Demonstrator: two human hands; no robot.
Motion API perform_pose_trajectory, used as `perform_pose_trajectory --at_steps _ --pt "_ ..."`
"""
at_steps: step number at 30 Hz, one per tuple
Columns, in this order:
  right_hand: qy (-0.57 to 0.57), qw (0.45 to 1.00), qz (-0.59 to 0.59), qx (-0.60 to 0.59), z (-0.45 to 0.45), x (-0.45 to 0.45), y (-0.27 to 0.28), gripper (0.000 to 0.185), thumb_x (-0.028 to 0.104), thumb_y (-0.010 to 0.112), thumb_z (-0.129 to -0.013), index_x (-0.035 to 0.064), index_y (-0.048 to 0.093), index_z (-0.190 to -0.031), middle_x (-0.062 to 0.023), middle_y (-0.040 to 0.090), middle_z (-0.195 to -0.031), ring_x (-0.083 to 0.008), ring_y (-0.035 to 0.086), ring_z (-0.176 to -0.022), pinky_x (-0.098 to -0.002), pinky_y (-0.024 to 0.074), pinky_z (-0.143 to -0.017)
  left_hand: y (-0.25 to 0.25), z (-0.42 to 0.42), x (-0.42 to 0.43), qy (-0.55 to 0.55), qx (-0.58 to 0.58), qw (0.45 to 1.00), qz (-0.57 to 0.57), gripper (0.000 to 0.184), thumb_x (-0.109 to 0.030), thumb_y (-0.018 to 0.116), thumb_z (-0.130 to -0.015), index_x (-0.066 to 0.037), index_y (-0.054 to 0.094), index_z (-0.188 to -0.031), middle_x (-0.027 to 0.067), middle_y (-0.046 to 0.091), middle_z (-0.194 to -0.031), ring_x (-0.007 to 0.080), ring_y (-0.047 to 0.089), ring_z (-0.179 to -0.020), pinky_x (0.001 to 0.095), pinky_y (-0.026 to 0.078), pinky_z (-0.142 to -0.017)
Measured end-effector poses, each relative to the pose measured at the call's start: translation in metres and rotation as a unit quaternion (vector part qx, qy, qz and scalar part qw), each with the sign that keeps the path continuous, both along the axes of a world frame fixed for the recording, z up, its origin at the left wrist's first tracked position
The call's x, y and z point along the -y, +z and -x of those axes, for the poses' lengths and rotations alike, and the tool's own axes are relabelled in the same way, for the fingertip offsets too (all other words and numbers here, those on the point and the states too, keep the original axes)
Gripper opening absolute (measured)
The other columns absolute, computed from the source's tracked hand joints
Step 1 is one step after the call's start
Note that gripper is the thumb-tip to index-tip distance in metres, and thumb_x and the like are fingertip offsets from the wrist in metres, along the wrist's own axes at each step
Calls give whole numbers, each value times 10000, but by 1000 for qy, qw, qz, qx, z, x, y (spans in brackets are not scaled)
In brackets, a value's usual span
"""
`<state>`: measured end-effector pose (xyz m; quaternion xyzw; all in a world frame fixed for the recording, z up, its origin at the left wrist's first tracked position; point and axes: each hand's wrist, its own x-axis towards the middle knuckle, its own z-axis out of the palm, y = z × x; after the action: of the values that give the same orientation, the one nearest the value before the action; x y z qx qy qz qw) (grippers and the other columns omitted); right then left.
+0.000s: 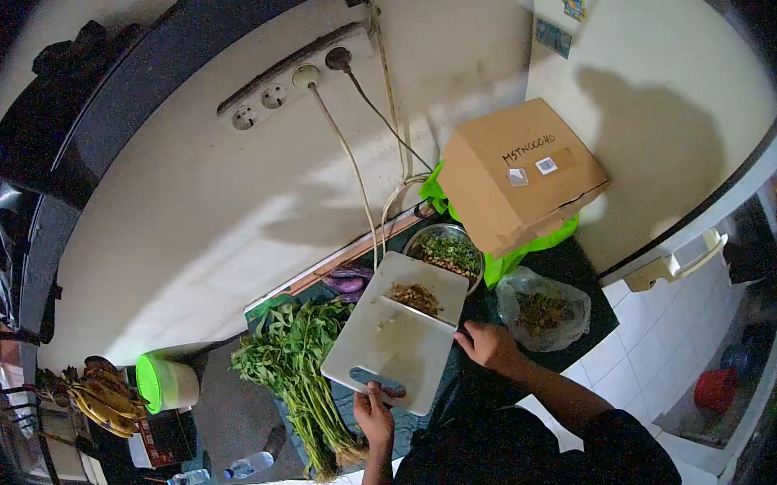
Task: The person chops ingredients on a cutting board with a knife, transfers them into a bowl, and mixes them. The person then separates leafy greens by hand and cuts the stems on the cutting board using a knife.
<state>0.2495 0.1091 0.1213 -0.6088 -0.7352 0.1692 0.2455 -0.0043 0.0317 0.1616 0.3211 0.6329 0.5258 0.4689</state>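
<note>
The pale cutting board point(396, 340) is in front of the person, its far end overlapping the near side of a metal bowl point(422, 232) in this view. By the look of it, the cutting is well advanced: chopped brown pieces point(415, 299) sit heaped on the board's far half, and finely cut greens and brown bits fill much of the bowl beyond it. The heap on the board is not yet in the bowl. The board is smeared and damp-looking, with a few crumbs nearer its handle slot.

The left hand point(374, 416) grips the board's near end at that slot. The right hand point(493, 348), at the board's right edge, is curled closed around what looks like a knife point(427, 316), though its pale blade blends into the board.

Left of the board lies a leafy bunch point(297, 348), uncut; whole purple eggplants point(346, 284) are by its far left corner. Right of the board, a plastic bag point(514, 292) of scraps rests on the tabletop point(605, 317).
</note>
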Motion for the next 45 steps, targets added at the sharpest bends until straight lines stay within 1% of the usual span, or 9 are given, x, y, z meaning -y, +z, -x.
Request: perform_pose_trajectory --at_steps 7,14,19,22,25,30,36,39,45 --pt "-64 997 -39 21 -28 -31 -29 378 418 552 -919 56 599 -817 -179 584 -599 -379 596 -540 -486 477 -485 6 -3 -1 12 -9 1000 2 245 -281 482 -1007 -41 470 -961 71 600 -707 169 619 -609 297 490 -554" --pt "-126 983 54 120 -27 -45 -22 342 378 554 -922 52 594 -826 -183 598 -627 -378 616 -594 -474 499 -539 5 0 2 -19 -41 999 20 231 -260 467 -1011 -31 471 -977 86 606 -724 196 648 -633 324 515 -567" --pt "-18 994 102 41 8 0 47 302 341 577 -914 58 569 -809 -175 589 -632 -384 617 -605 -480 498 -536 -16 3 6 2 -20 1000 17 225 -247 467 -1011 -24 468 -978 80 592 -740 198 639 -631 342 536 -598" --pt "50 996 72 -27 29 26 54 307 344 577 -915 52 563 -822 -171 608 -669 -375 623 -616 -477 502 -539 -14 0 6 0 21 1000 -17 217 -239 476 -1008 -23 470 -989 74 580 -755 192 631 -642 338 538 -616" --pt "66 993 93 0 45 35 46 316 353 578 -913 48 561 -834 -165 620 -697 -358 633 -625 -468 506 -541 -4 -2 7 14 34 999 -3 219 -233 479 -1008 -16 473 -985 72 572 -762 177 614 -649 339 544 -626" --pt "5 993 121 10 49 13 28 335 367 551 -924 43 569 -844 -179 619 -660 -371 631 -601 -474 511 -539 3 1 9 -16 -76 997 27 237 -249 484 -1007 -14 489 -983 67 579 -778 154 583 -639 319 533 -611" --pt "-88 987 132 32 32 -17 -3 368 363 510 -940 5 593 -924 -216 625 -666 -400 635 -620 -494 515 -561 5 2 11 -24 -55 998 -14 250 -266 471 -1012 -19 493 -986 74 612 -747 164 625 -657 274 475 -561" --pt "-110 989 102 -1 20 -28 -10 394 377 502 -944 -5 597 -921 -226 629 -681 -403 637 -632 -492 513 -563 11 3 14 -38 -106 993 18 254 -268 465 -1013 -17 492 -986 81 620 -741 187 646 -653 288 483 -570" --pt "-124 981 144 44 11 -36 -2 413 380 483 -955 -12 605 -915 -214 622 -670 -392 635 -623 -480 510 -552 3 5 15 -20 -52 998 17 258 -269 479 -1006 -12 491 -990 81 619 -741 208 652 -638 318 510 -583"
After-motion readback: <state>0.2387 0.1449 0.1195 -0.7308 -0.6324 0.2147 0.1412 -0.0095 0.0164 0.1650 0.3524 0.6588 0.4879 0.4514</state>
